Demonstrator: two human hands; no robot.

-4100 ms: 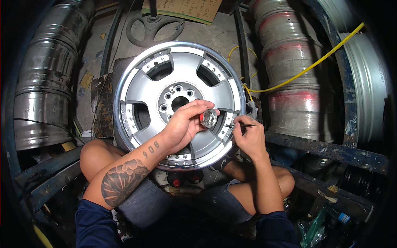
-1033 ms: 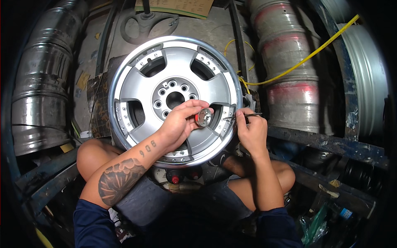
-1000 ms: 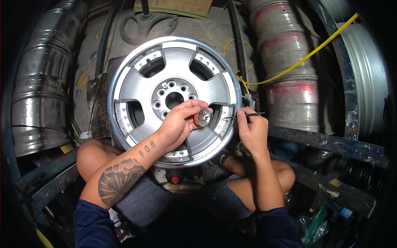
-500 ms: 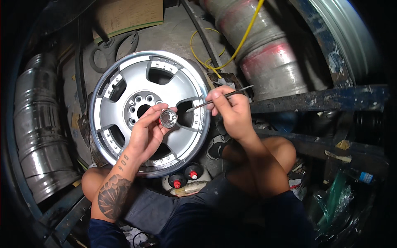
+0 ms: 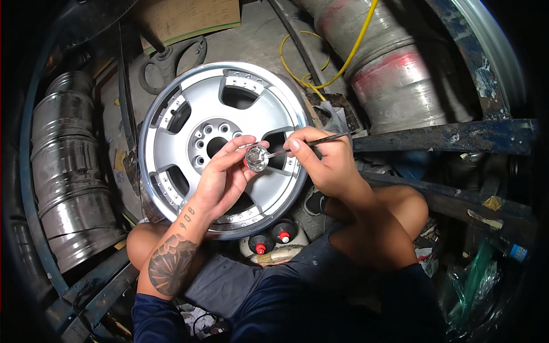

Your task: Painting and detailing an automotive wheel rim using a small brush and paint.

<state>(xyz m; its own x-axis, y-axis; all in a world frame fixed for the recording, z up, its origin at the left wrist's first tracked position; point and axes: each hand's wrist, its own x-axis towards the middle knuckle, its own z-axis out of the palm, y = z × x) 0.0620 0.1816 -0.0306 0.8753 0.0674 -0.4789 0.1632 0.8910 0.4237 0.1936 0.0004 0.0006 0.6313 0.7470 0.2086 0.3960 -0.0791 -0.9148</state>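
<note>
Above a silver car wheel rim (image 5: 254, 123), my left hand (image 5: 224, 171) holds a small round cup (image 5: 257, 158) with silvery paint-like stuff inside. Its fingers are wrapped round the cup's side, where a bit of red shows. My right hand (image 5: 326, 157) grips a thin dark paintbrush (image 5: 311, 143) like a pen. The brush's tip reaches the mouth of the cup. The rim lies face up in front of me, with bolt holes round its hub and small rivets along its edge.
Two dark bottles with red caps (image 5: 261, 248) stand between my legs and the rim. Stacked metal barrels (image 5: 71, 183) line the left, and more wheel barrels (image 5: 394, 86) lie at the upper right. A yellow hose (image 5: 357, 43) curls beyond the rim. Blue metal frame bars (image 5: 446, 137) run along the right.
The brush in my right hand has come down and left, so its tip is now at the cup's mouth. The whole view has shifted slightly, putting the rim farther right.
</note>
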